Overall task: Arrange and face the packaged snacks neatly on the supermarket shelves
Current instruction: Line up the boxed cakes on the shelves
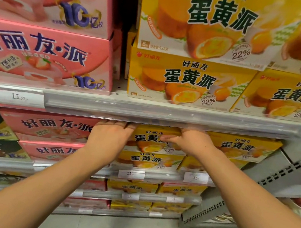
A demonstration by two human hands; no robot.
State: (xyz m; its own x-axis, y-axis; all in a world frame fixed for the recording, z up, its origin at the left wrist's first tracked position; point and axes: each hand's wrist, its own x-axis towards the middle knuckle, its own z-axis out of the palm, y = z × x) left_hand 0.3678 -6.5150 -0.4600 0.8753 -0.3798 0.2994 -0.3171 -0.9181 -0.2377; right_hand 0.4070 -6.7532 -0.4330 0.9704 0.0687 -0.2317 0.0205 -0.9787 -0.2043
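Supermarket shelves (pixel 165 114), stocked: pink boxes (pixel 45 124) left, yellow boxes (pixel 190 80) right. Our left hand (pixel 109 139) and right hand (pixel 193 143) flank the top yellow box (pixel 151 139) on the middle shelf; fingers (pixel 116 124) straight, fingertips hidden.

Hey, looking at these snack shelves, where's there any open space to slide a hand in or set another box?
One gap shows on the upper shelf, between the stacked pink strawberry pie boxes and the yellow egg-yolk pie boxes, though small boxes sit deep inside. The shelf below is packed: both the left hand and right hand meet a yellow box there.
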